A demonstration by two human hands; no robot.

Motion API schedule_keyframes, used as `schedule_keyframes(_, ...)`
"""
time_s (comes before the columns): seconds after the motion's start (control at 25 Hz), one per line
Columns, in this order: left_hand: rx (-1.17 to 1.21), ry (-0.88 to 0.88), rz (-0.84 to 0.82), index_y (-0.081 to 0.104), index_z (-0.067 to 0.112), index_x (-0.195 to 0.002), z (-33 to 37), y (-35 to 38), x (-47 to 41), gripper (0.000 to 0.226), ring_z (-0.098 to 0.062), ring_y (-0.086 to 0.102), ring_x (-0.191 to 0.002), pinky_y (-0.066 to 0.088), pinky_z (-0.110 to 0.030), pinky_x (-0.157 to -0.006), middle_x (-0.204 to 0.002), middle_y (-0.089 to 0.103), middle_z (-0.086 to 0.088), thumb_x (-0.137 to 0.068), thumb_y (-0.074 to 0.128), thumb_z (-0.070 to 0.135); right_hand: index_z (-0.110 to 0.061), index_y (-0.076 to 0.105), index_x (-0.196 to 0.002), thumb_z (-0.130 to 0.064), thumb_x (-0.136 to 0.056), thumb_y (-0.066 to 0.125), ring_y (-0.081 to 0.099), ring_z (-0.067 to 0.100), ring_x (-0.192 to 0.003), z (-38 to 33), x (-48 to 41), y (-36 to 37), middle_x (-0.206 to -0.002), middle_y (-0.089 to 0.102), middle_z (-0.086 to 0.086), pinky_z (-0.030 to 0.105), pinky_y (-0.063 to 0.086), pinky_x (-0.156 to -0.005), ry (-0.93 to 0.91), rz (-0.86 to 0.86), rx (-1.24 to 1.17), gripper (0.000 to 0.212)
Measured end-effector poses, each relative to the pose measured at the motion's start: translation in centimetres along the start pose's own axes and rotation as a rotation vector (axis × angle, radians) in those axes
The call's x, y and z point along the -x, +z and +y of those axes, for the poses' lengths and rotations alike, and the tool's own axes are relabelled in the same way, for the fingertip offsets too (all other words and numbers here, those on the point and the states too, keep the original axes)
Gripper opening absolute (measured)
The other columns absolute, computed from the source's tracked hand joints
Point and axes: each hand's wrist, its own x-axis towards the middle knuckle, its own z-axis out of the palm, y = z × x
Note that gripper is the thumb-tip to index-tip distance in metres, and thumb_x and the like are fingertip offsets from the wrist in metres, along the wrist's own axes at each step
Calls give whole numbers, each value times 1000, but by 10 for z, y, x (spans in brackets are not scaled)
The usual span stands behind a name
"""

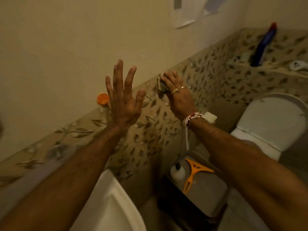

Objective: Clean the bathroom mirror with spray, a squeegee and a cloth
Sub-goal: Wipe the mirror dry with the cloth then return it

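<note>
Filling the upper left of the view, a plain cream wall (pixel 66 39) is being faced, and below it a band of leaf-patterned tiles (pixel 208 77) is running across. A white toilet (pixel 273 120) with its lid down is being seen at the right, and the edge of a white sink (pixel 108 205) at the bottom. Beside the sink, a grey bin (pixel 206 195) is being used as a shelf: an orange squeegee (pixel 194 174) is lying flat on its lid, and a white bottle (pixel 177 172) is standing just beside the squeegee. Whether it is the spray bottle cannot be told.

The left hand (pixel 123 100) is being held up flat before the wall with all fingers spread wide and nothing in it. The right hand (pixel 178 97) is being pressed against the tiles, its fingers together over a crumpled cloth (pixel 160 86), which is being held between the palm and the tiles. Two rings and a beaded bracelet (pixel 193 117) are being worn on this hand. A blue bottle (pixel 265 45) is standing on the far ledge, and a small orange thing (pixel 103 98) is sitting on the wall near the left hand.
</note>
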Motion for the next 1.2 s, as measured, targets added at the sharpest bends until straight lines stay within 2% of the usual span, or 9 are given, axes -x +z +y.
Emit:
schedule_keyframes(0.12, 79, -35, -162, 29, 24, -162, 27, 78, 40, 61, -29, 13, -162, 0, -58, -128, -173, 15, -14, -109, 29, 53, -14, 44, -149, -7, -98, 52, 24, 31, -152, 61, 54, 10, -159, 39, 7, 53, 35, -117, 181, -61, -33, 53)
schedule_keyframes(0.28, 152, -52, -375, 31, 22, -162, 43, 160, 101, 60, -28, 16, -161, 4, -60, -127, -173, 18, -14, -109, 30, 51, -9, 44, -149, -13, -100, 48, 25, 33, -152, 117, 141, 29, -158, 40, 12, 45, 27, -123, 371, -117, -65, 50)
schedule_keyframes(0.4, 205, -42, -510, 34, 20, -161, 53, 213, 151, 60, -26, 15, -161, 7, -62, -126, -174, 17, -13, -108, 33, 47, -9, 44, -149, -21, -101, 43, 24, 33, -153, 144, 224, 49, -158, 39, 11, 45, 26, -123, 560, -143, -60, 50)
schedule_keyframes(0.52, 251, 8, -606, 38, 16, -160, 60, 253, 203, 60, -30, 19, -160, 13, -65, -125, -172, 22, -15, -107, 36, 44, -15, 42, -150, -22, -97, 42, 21, 28, -154, 153, 312, 74, -160, 38, 6, 47, 28, -122, 765, -180, -30, 54)
schedule_keyframes(0.6, 266, 36, -657, 41, 14, -159, 61, 271, 231, 61, -33, 23, -159, 16, -67, -123, -171, 24, -17, -105, 37, 44, -18, 41, -151, -14, -96, 45, 16, 21, -155, 153, 360, 92, -162, 35, 2, 45, 29, -122, 890, -199, -21, 55)
schedule_keyframes(0.72, 265, 83, -732, 46, 12, -156, 64, 292, 270, 62, -37, 28, -156, 20, -70, -121, -168, 29, -20, -104, 37, 45, -20, 39, -153, -22, -96, 41, 13, 17, -155, 149, 415, 117, -164, 30, 0, 35, 23, -122, 1055, -253, -9, 57)
schedule_keyframes(0.92, 276, 150, -804, 45, 14, -155, 62, 302, 310, 59, -39, 30, -155, 19, -69, -120, -167, 31, -21, -105, 38, 46, -16, 33, -155, -9, -100, 48, 13, 23, -156, 141, 472, 148, -166, 24, 6, 47, 24, -124, 1292, -410, -3, 58)
schedule_keyframes(1.08, 273, 134, -845, 43, 14, -156, 61, 301, 325, 59, -36, 26, -156, 17, -70, -121, -169, 29, -18, -105, 40, 44, -18, 18, -159, -8, -105, 32, 9, 24, -156, 138, 495, 152, -168, 16, 5, 54, 22, -122, 1373, -629, 7, 57)
schedule_keyframes(1.2, 266, 133, -856, 44, 15, -156, 63, 297, 327, 59, -37, 27, -156, 18, -70, -121, -168, 30, -18, -106, 38, 45, -16, 15, -160, -10, -104, 35, 10, 26, -156, 135, 497, 144, -168, 16, 8, 48, 18, -125, 1324, -675, 10, 60)
